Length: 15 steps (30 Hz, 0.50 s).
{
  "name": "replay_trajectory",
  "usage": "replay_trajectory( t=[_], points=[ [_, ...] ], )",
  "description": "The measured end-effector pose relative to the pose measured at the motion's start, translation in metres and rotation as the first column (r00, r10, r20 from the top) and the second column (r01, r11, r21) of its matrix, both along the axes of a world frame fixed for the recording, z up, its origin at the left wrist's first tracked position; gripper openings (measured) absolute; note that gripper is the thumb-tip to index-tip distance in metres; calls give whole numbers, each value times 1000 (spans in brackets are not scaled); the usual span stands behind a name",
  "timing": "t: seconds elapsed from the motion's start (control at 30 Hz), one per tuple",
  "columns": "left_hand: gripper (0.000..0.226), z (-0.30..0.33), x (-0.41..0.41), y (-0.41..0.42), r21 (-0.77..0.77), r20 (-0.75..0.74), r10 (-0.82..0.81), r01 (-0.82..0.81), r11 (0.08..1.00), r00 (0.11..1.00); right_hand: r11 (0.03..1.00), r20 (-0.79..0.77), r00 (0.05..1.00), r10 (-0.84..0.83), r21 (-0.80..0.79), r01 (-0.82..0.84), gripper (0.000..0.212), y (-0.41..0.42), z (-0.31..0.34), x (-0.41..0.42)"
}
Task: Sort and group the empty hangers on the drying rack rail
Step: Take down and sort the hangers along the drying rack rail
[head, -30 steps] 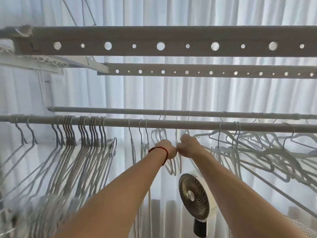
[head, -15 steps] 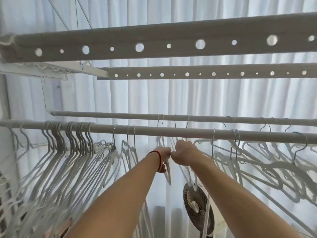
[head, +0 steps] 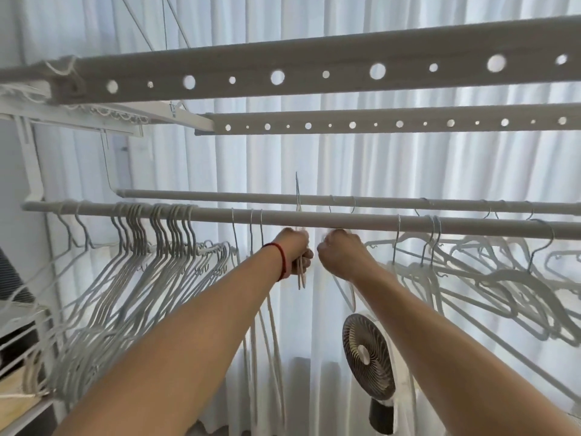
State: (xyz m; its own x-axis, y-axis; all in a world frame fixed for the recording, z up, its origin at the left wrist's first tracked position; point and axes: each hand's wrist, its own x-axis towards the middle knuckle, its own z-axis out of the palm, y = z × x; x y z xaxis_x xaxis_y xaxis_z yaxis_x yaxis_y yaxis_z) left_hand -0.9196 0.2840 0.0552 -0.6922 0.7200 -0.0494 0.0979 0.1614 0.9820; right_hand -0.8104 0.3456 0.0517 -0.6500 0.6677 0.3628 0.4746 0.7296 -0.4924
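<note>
Hangers are filling the near rail (head: 314,219) of the drying rack as we are reaching up with both arms. Our left hand (head: 294,247), with a red band (head: 282,259) at the wrist, is curling its fingers round a thin white hanger (head: 300,272) whose hook is standing up past the rail rather than hanging on it. Our right hand (head: 341,251) is clenching just beside it, under the rail; we cannot tell what it is gripping. A tight bunch of grey hangers (head: 151,247) is hanging at the left end of the rail, and tangled white hangers (head: 490,272) are spreading along the right. A small fan (head: 366,357) is standing below, before the white curtain (head: 393,171).
</note>
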Motion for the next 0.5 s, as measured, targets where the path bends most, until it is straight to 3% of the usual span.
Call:
replay_trajectory(
  t=[0.1,0.2,0.33,0.5],
  points=[
    [41,-12,10,-14,-4,10,-16,16,1000,1000,996,-68,998,8,-84,-14,30,-10,-2,1],
    [27,-22,33,-37,17,95,-64,63,998,993,974,-101,994,45,-215,-66,29,-23,-1,-5],
    [34,-36,60,-75,48,208,-194,188,981,959,878,-171,985,-32,-476,-55,23,-43,-12,0],
    [26,-52,80,-119,90,220,-250,236,968,943,717,-262,965,-27,-678,-164,19,-70,-35,32]
  ],
)
